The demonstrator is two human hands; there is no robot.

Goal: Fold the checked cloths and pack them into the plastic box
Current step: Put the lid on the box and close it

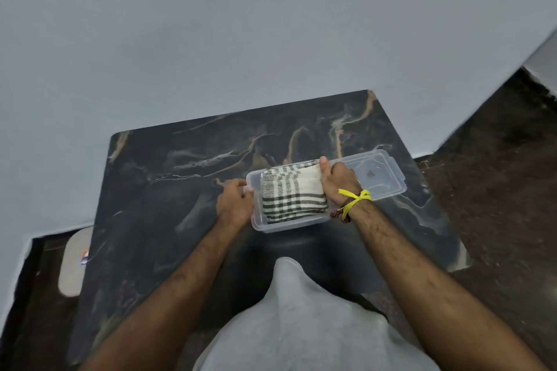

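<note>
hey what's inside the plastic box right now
Folded checked cloths fill the plastic box, stacked in layers. The right hand covers their right edge; the count and anything beneath them are hidden.

Clear smooth plastic box, woven checked cloth with coarse matt weave, clear glossy plastic lid, dark polished marble-look worktop, yellow thread wristband

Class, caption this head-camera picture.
Left hand grips the plastic box while the right hand presses folded checked cloths inside.
</note>
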